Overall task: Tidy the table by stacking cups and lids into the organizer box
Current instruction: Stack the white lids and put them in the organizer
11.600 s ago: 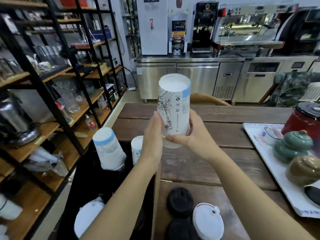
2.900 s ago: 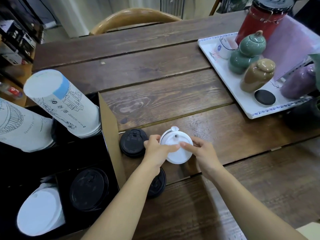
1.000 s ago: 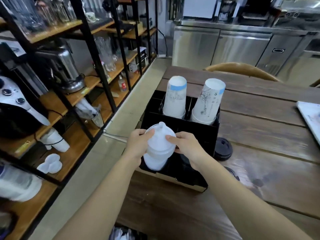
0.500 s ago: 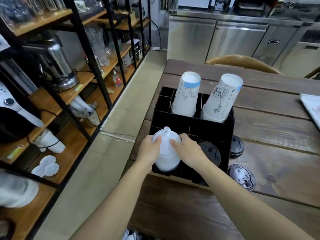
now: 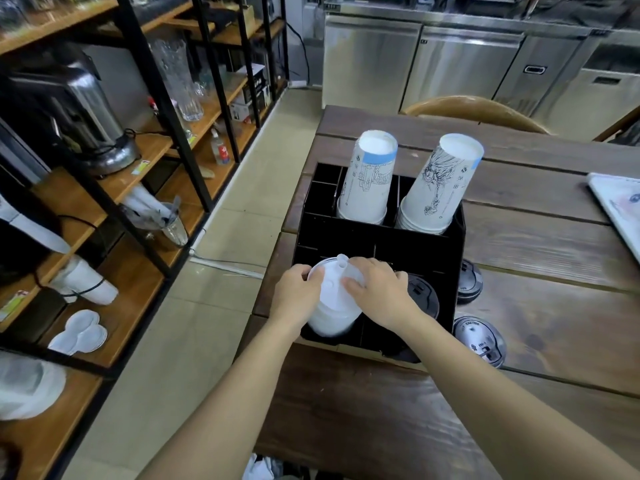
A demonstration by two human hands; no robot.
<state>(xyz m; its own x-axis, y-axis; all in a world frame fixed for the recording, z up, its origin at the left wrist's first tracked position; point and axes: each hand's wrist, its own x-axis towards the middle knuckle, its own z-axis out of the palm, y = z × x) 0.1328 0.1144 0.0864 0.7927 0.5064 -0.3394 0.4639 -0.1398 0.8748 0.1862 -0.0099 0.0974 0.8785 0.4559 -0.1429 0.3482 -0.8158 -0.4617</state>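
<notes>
Wooden table (image 5: pixel 519 254) underneath; my left hand (image 5: pixel 298 299) and right hand (image 5: pixel 377 292) both grasp the white lids (image 5: pixel 330 317) (stacked) in the box (image 5: pixel 381 237).

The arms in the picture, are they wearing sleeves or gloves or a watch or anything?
No, nothing at all. Both forearms are bare right down to the bottom edge of the picture, so no sleeves show. The left hand and the right hand have no gloves, and I see no watch, bracelet or ring on the parts that show. They are ordinary bare hands with short nails.
</notes>
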